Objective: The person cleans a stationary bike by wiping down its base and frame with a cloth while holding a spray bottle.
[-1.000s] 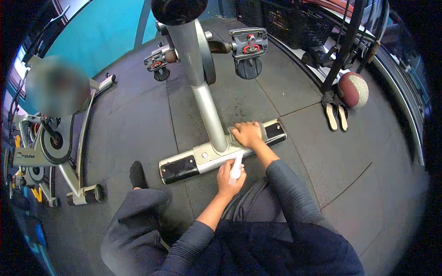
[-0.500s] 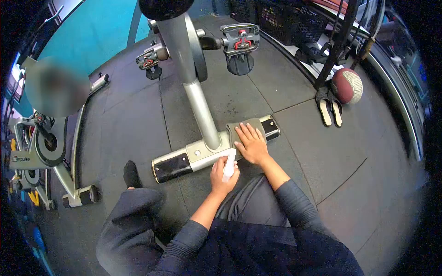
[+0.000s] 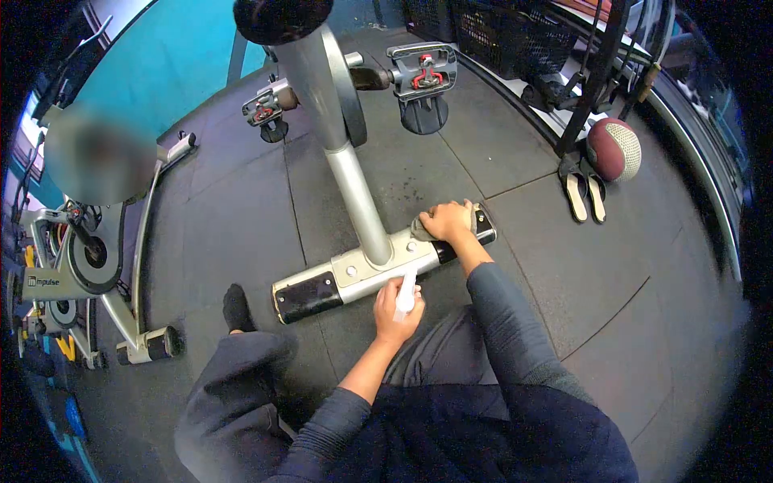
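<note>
My left hand [image 3: 394, 314] is wrapped round a white spray bottle [image 3: 406, 295], held just in front of an exercise bike's base bar [image 3: 370, 278]. My right hand [image 3: 452, 221] is curled over a grey-brown cloth [image 3: 420, 229] and presses it on the bar near its right end. Most of the cloth is hidden under the hand. The bar is silver with black end pads and round bolts. The bike's silver post [image 3: 354, 193] rises from its middle.
Pedals [image 3: 423, 76] hang on both sides of the bike above. Black shoes [image 3: 581, 193] and a maroon and white ball [image 3: 613, 150] lie at the right by a rack. Another exercise bike [image 3: 88, 258] stands at the left. Dark rubber mats [image 3: 225, 209] cover the floor.
My right hand has gone from lying flat on the spread cloth to gripping it bunched, and has shifted right along the bar to its end. My left hand keeps the bottle at nearly the same place.
</note>
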Tool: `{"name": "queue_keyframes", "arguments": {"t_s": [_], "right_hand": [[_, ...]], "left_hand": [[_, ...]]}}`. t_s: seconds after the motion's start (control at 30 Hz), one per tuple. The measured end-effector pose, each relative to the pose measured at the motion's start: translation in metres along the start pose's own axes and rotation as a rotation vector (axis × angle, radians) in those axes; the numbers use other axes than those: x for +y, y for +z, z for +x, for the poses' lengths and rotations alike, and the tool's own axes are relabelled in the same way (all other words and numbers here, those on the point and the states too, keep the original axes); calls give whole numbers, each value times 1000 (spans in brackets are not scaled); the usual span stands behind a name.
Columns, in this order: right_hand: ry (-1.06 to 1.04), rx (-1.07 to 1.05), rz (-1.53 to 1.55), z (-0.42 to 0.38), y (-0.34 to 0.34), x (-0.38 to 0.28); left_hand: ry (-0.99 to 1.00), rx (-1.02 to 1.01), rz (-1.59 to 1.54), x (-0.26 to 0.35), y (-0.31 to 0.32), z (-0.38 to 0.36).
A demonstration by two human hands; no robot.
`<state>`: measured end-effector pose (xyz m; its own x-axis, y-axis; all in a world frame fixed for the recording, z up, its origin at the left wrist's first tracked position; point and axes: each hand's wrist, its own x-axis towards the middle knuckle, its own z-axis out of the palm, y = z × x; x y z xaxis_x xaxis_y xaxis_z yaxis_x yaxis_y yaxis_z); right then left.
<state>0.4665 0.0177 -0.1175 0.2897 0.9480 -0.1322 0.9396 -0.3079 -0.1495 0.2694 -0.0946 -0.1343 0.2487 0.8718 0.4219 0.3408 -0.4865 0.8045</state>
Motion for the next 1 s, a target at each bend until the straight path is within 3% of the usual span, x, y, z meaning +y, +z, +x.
{"name": "queue_keyframes", "arguments": {"t_s": [0.1,0.2,0.27,0.4,0.43,0.67,0.7,0.87,0.93,1.0], "right_hand": [[-23,-55,-26,-8,-3,2],[-135,69,26,-26,9,10],[-258,264,73,-40,23,20],[-337,286,165,-76,28,35],[-319,199,166,-85,28,39],[-271,194,252,-86,22,46],[-272,305,263,-80,23,45],[-211,471,128,-38,19,50],[-91,242,89,-28,4,49],[-84,234,78,-16,1,52]], "left_hand": [[0,10,-13,0,1,0],[-7,14,-14,-3,1,-1],[13,23,-4,-4,3,-1],[-7,30,-30,-3,3,-2],[-5,23,-32,-2,2,-2],[-17,-11,-1,0,0,-3],[-15,-15,0,0,0,-3],[-51,-13,-19,3,0,-2],[-58,-8,-25,1,1,-3],[-64,1,-34,0,1,-3]]}}
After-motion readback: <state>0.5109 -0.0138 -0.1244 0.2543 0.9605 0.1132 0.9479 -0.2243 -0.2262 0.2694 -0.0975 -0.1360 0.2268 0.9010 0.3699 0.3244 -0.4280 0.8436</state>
